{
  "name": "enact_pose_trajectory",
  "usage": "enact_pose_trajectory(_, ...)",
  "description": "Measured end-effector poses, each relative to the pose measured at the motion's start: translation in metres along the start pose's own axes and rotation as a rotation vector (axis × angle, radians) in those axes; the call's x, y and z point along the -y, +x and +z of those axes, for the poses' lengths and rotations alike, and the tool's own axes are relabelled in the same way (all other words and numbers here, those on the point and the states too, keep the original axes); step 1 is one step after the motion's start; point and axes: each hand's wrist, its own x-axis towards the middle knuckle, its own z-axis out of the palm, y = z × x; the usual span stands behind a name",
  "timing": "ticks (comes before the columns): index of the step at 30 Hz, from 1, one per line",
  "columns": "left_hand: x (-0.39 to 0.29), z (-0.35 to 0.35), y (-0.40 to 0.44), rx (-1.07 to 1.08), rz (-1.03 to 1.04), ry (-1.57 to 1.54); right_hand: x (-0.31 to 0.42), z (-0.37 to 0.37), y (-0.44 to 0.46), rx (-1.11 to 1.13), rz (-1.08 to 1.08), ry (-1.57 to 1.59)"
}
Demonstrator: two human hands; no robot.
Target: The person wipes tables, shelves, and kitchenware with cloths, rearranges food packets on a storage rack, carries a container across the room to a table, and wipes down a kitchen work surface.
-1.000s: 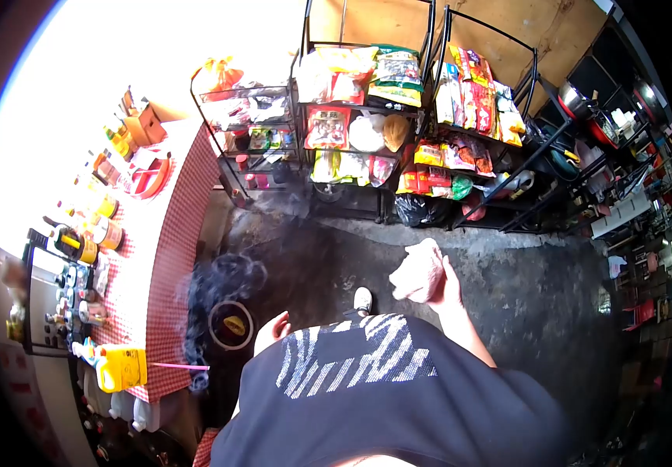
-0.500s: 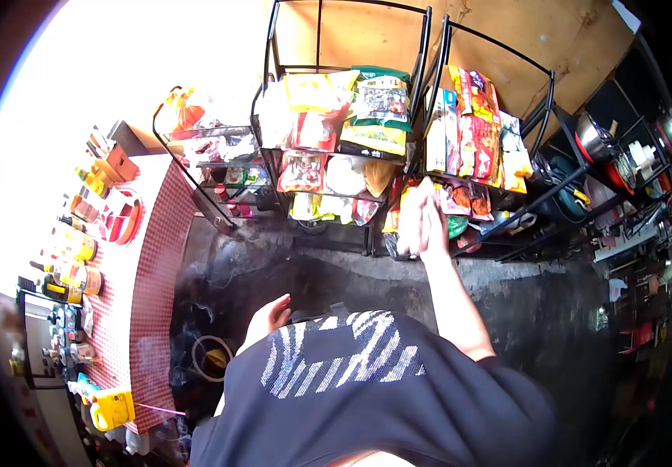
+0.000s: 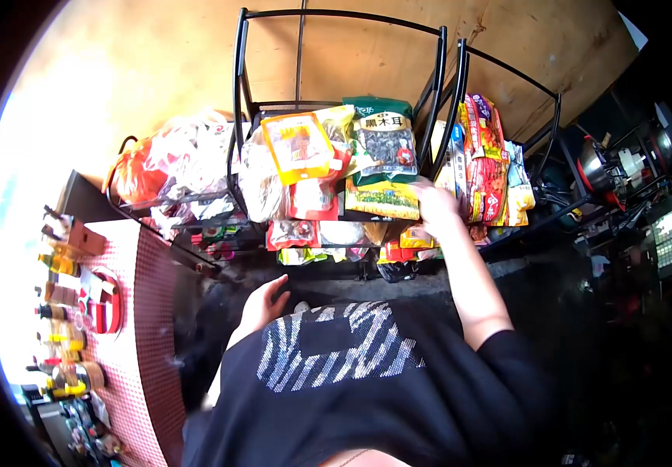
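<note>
My right hand (image 3: 438, 210) is raised to the black metal rack, by the right edge of a yellow package (image 3: 382, 198). Motion smears its fingers, so I cannot tell whether they touch or grip anything. Above that package lies a green bag of dried black fungus (image 3: 384, 144), with an orange-yellow packet (image 3: 298, 148) to its left. To the right of the hand, red food packets (image 3: 485, 175) stand on the neighbouring rack. My left hand (image 3: 262, 305) hangs low in front of my body, holding nothing, its thumb apart from its loosely bent fingers.
A table with a red-checked cloth (image 3: 166, 342) runs along the left, bearing bottles and a red tray (image 3: 104, 311). An orange plastic bag (image 3: 135, 173) sits on the left rack. Pots (image 3: 594, 162) stand on shelving at the right. Rack posts (image 3: 432, 101) rise near my right hand.
My right hand has moved from the lower shelf up to the yellow package on the middle rack. The view has shifted closer to the racks. My left hand stays low.
</note>
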Motion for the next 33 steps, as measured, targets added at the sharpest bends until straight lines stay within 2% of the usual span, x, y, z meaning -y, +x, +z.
enact_pose_trajectory(1, 0.005, -0.002, 0.021, -0.005, 0.112, 0.044, -0.027, 0.017, 0.013, 0.037, 0.184, 0.088)
enact_pose_trajectory(2, 0.010, -0.004, 0.043, -0.008, 0.222, 0.085, -0.032, 0.034, 0.023, -0.038, 0.348, 0.195)
enact_pose_trajectory(3, -0.011, -0.011, 0.063, 0.040, 0.233, 0.070, -0.037, 0.050, 0.032, -0.136, 0.504, 0.310)
enact_pose_trajectory(4, -0.030, -0.011, 0.085, 0.046, 0.328, 0.087, -0.015, 0.045, 0.023, -0.343, 0.438, 0.331)
enact_pose_trajectory(5, -0.038, -0.004, 0.109, 0.025, 0.470, 0.116, 0.002, 0.050, 0.032, -0.473, 0.281, 0.238)
enact_pose_trajectory(6, -0.042, 0.006, 0.129, 0.097, 0.504, 0.148, 0.028, 0.050, 0.036, -0.571, 0.113, 0.339)
enact_pose_trajectory(7, -0.059, 0.009, 0.151, 0.129, 0.641, 0.111, 0.049, 0.057, 0.047, -0.595, 0.007, 0.398)
enact_pose_trajectory(8, -0.065, 0.019, 0.167, 0.119, 0.680, 0.114, 0.074, 0.067, 0.058, -0.616, -0.108, 0.461)
enact_pose_trajectory(10, -0.067, 0.055, 0.195, 0.072, 0.651, 0.183, 0.091, 0.087, 0.069, -0.678, -0.265, 0.301)
enact_pose_trajectory(11, -0.072, 0.064, 0.200, 0.118, 0.639, 0.442, 0.092, 0.087, 0.069, -0.633, -0.256, 0.336)
enact_pose_trajectory(12, -0.071, 0.074, 0.199, 0.061, 0.641, 0.573, 0.088, 0.084, 0.067, -0.585, -0.244, 0.365)
enact_pose_trajectory(13, -0.076, 0.075, 0.197, 0.128, 0.571, 0.608, 0.082, 0.082, 0.065, -0.548, -0.236, 0.372)
enact_pose_trajectory(18, -0.079, 0.061, 0.201, 0.246, 0.552, 0.510, 0.040, 0.079, 0.049, -0.433, -0.121, 0.316)
enact_pose_trajectory(19, -0.081, 0.057, 0.205, 0.244, 0.585, 0.537, 0.021, 0.092, 0.057, -0.366, -0.085, 0.531)
enact_pose_trajectory(20, -0.084, 0.054, 0.210, 0.245, 0.624, 0.563, 0.004, 0.093, 0.056, -0.337, -0.028, 0.572)
enact_pose_trajectory(22, -0.087, 0.057, 0.214, 0.065, 0.698, 0.565, -0.008, 0.065, 0.046, -0.423, 0.056, 0.509)
enact_pose_trajectory(23, -0.088, 0.059, 0.216, 0.011, 0.751, 0.576, -0.004, 0.055, 0.046, -0.543, 0.016, 0.497)
enact_pose_trajectory(25, -0.091, 0.071, 0.221, 0.009, 0.708, 0.610, 0.019, 0.043, 0.053, -0.757, -0.142, 0.452)
enact_pose_trajectory(28, -0.084, 0.093, 0.223, -0.047, 0.676, 0.650, 0.042, 0.074, 0.086, -0.588, -0.611, 0.394)
enact_pose_trajectory(33, -0.102, 0.090, 0.216, -0.015, 0.570, 0.702, 0.042, 0.083, 0.092, -0.477, -0.648, 0.432)
